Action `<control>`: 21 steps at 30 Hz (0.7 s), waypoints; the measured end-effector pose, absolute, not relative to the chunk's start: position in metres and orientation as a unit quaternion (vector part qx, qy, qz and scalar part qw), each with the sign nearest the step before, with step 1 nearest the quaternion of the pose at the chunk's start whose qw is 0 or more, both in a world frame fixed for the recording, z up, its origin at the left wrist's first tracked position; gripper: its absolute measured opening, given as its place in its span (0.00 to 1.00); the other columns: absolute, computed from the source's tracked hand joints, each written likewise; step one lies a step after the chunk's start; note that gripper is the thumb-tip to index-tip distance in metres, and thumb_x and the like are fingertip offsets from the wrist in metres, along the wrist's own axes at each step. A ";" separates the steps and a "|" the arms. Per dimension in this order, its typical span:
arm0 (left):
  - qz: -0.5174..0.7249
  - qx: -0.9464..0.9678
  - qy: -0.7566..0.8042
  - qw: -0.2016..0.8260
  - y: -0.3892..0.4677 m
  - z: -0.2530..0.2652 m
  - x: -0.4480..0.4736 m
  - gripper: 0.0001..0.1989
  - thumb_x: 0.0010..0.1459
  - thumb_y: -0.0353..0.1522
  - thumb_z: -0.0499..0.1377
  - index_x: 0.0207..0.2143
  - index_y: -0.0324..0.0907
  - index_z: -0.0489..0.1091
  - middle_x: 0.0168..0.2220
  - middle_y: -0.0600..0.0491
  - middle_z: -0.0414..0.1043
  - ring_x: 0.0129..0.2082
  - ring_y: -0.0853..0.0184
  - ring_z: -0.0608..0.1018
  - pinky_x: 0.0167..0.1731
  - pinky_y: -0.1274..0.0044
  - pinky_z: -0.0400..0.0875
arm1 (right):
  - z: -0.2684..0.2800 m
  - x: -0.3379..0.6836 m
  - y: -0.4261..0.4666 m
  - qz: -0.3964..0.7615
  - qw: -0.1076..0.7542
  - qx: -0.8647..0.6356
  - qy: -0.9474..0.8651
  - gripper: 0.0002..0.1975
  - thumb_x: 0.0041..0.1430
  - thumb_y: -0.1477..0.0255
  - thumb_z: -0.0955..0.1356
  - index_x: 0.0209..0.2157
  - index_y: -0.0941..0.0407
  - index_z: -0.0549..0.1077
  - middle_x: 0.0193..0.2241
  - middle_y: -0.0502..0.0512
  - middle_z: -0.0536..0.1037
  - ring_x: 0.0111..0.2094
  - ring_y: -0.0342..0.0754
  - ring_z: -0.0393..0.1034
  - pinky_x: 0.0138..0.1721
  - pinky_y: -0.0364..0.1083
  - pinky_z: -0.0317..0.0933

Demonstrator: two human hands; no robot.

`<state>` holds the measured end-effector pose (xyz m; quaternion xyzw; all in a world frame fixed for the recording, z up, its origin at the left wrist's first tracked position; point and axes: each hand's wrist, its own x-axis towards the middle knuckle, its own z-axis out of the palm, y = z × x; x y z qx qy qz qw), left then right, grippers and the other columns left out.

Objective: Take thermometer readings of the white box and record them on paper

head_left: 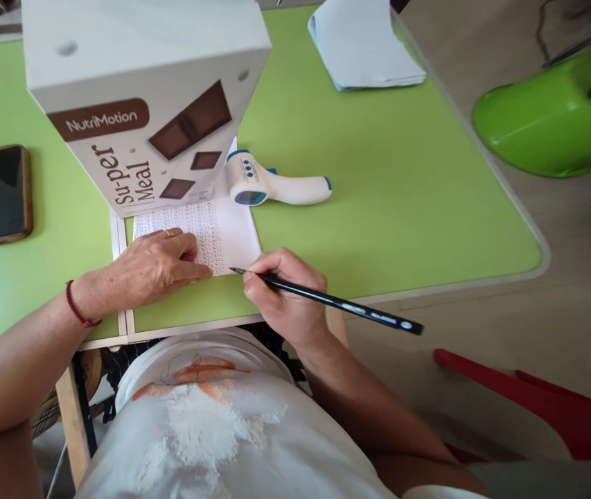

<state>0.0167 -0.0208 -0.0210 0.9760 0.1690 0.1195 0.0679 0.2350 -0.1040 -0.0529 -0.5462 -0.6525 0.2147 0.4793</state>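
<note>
one right hand (287, 298) is closed around a pencil (344, 303), tip at the near edge of the paper (237, 239). the left hand (157, 267), unclenched, rests partly on this paper. a white box (144, 132) stands beyond the left hand; a thermometer (292, 189) lies beyond the right.

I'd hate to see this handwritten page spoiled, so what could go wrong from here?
The left hand rests on the handwritten sheet, so it might smudge the writing. The NutriMotion box hides part of that sheet and may stand on it; tugging the paper could shift the box. The infrared thermometer overlaps the sheet's right side, so it might get dragged along too.
</note>
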 end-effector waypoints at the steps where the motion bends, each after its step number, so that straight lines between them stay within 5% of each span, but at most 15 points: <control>1: 0.117 0.976 0.169 0.068 -0.021 -0.021 0.017 0.14 0.69 0.30 0.52 0.45 0.46 0.77 0.35 0.49 0.72 0.28 0.68 0.71 0.29 0.77 0.65 | -0.051 0.236 -0.105 0.210 0.487 -0.551 -0.644 0.05 0.54 0.74 0.68 0.27 0.52 0.67 0.19 0.44 0.72 0.18 0.41 0.64 0.21 0.41 0.61; 7: 0.108 0.976 0.172 0.073 -0.021 -0.023 0.015 0.14 0.70 0.31 0.50 0.46 0.46 0.76 0.35 0.49 0.71 0.29 0.68 0.70 0.30 0.77 0.65 | -0.028 0.260 -0.095 0.048 0.447 -0.554 -0.701 0.07 0.56 0.78 0.67 0.33 0.52 0.74 0.27 0.50 0.78 0.25 0.44 0.71 0.28 0.44 0.66; 11: 0.099 0.977 0.175 0.073 -0.021 -0.023 0.014 0.15 0.70 0.31 0.49 0.46 0.46 0.76 0.35 0.49 0.72 0.29 0.68 0.71 0.31 0.76 0.66 | -0.024 0.281 -0.082 -0.063 0.310 -0.589 -0.743 0.07 0.57 0.76 0.66 0.33 0.55 0.77 0.29 0.54 0.79 0.28 0.47 0.72 0.29 0.45 0.63; 17: 0.096 0.971 0.169 0.141 -0.023 -0.013 0.013 0.15 0.70 0.36 0.51 0.37 0.41 0.75 0.34 0.48 0.73 0.31 0.66 0.75 0.30 0.75 0.68 | -0.033 0.291 -0.074 -0.073 0.148 -0.616 -0.771 0.10 0.57 0.77 0.65 0.31 0.55 0.79 0.27 0.55 0.76 0.28 0.49 0.68 0.28 0.46 0.55; 21: 0.331 0.924 0.169 0.087 -0.018 0.001 0.006 0.11 0.65 0.37 0.58 0.30 0.42 0.69 0.29 0.52 0.69 0.27 0.69 0.73 0.26 0.76 0.67 | -0.033 0.289 -0.068 -0.062 0.099 -0.604 -0.788 0.11 0.58 0.77 0.65 0.28 0.56 0.79 0.26 0.56 0.75 0.28 0.49 0.68 0.29 0.46 0.55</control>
